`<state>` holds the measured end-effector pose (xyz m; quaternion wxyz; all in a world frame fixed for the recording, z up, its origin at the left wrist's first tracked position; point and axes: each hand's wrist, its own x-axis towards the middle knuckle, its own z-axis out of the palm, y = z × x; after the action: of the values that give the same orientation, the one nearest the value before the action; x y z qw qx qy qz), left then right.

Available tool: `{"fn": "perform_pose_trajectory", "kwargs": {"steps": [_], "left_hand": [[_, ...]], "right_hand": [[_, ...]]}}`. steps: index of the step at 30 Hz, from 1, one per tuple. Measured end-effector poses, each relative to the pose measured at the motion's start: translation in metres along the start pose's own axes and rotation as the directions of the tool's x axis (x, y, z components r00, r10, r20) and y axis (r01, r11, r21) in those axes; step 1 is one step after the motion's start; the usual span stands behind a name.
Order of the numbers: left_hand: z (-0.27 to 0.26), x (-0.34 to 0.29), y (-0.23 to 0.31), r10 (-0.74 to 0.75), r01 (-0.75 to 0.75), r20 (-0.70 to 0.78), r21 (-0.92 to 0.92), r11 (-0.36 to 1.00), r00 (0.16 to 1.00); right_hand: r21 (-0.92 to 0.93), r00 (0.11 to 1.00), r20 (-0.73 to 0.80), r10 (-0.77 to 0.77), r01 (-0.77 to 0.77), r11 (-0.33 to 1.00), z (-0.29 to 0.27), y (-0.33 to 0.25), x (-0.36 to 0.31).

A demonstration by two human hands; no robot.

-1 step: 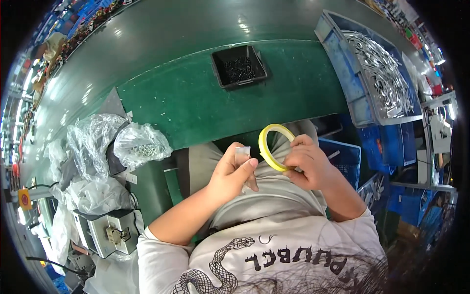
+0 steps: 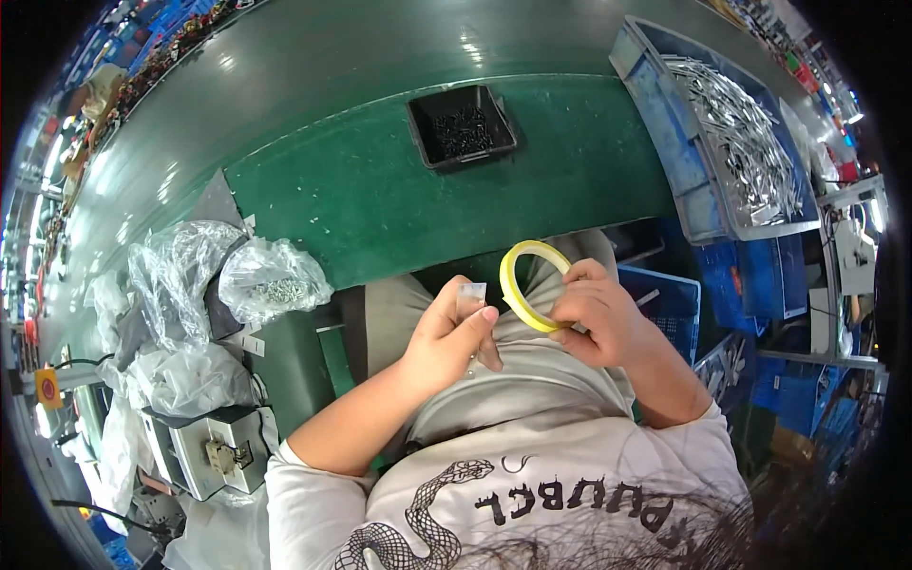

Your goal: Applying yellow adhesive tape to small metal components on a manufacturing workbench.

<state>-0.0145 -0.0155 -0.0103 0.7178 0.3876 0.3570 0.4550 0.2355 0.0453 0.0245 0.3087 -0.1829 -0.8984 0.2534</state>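
Above my lap, my left hand (image 2: 446, 337) is closed, thumb and fingers pinching a small clear plastic piece (image 2: 471, 293), perhaps a little bag. Its top edge sticks out above the thumb and a bit of clear material shows below the fingers; the rest is hidden in the hand. To the right, my right hand (image 2: 598, 313) grips the right side of a roll of yellow tape (image 2: 511, 290). The roll is tilted with its ring facing up, and its left rim is close to my left thumb but apart from it.
On the green table (image 2: 370, 180) stands a black tray (image 2: 437, 163) of small black parts. A blue bin (image 2: 679, 142) of metal strips is at the right. Plastic bags (image 2: 275, 280), one with small metal parts, lie left, above a metal device (image 2: 204, 451). A blue basket (image 2: 698, 309) sits low right.
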Motion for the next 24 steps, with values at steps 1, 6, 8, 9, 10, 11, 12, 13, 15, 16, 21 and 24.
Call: {"fn": "perform_pose_trajectory", "kwargs": {"steps": [1, 6, 8, 9, 10, 11, 12, 13, 15, 16, 21, 24], "left_hand": [[-0.002, 0.0, 0.0, -0.044, 0.045, 0.044, -0.021, 0.999, 0.998], [0.004, -0.002, 0.006, -0.211, 0.215, 0.042, -0.149, 0.965, 0.977], [0.007, -0.002, 0.009, -0.226, 0.228, 0.028, -0.128, 0.965, 0.974], [0.009, -0.002, 0.01, -0.235, 0.235, 0.012, -0.102, 0.967, 0.972], [0.009, -0.003, 0.009, -0.237, 0.237, 0.011, -0.102, 0.966, 0.971], [0.009, -0.004, 0.009, -0.231, 0.232, 0.019, -0.103, 0.967, 0.973], [0.01, -0.004, 0.009, -0.225, 0.227, 0.028, -0.104, 0.968, 0.974], [0.01, -0.004, 0.008, -0.227, 0.228, 0.027, -0.105, 0.968, 0.974], [0.01, -0.004, 0.008, -0.212, 0.213, 0.022, -0.077, 0.974, 0.977], [0.01, -0.004, 0.008, -0.213, 0.214, 0.021, -0.078, 0.974, 0.977], [0.009, -0.003, 0.008, -0.206, 0.208, 0.032, -0.068, 0.976, 0.978], [0.009, -0.003, 0.008, -0.217, 0.219, 0.029, -0.053, 0.974, 0.976]], "right_hand": [[0.024, 1.0, -0.004, 0.0, 0.001, 1.0, -0.001, -0.001, 0.0], [0.146, 0.997, -0.062, 0.055, -0.046, 0.988, 0.0, -0.002, -0.009], [0.176, 0.997, -0.053, 0.062, -0.052, 0.983, 0.001, -0.001, -0.009], [0.178, 0.997, -0.053, 0.063, -0.052, 0.983, 0.002, -0.001, -0.009], [0.187, 0.996, -0.056, 0.062, -0.051, 0.981, 0.003, 0.0, -0.01], [0.195, 0.996, -0.059, 0.062, -0.049, 0.98, 0.003, 0.001, -0.01], [0.197, 0.996, -0.058, 0.063, -0.05, 0.979, 0.004, 0.002, -0.009], [0.2, 0.996, -0.056, 0.063, -0.05, 0.979, 0.004, 0.002, -0.009], [0.204, 0.997, -0.052, 0.062, -0.05, 0.978, 0.003, 0.003, -0.008], [0.212, 0.997, -0.043, 0.071, -0.06, 0.975, 0.003, 0.004, -0.009], [0.228, 0.996, -0.034, 0.086, -0.076, 0.971, 0.004, 0.007, -0.009], [0.235, 0.996, -0.042, 0.083, -0.071, 0.969, 0.004, 0.008, -0.01]]}}
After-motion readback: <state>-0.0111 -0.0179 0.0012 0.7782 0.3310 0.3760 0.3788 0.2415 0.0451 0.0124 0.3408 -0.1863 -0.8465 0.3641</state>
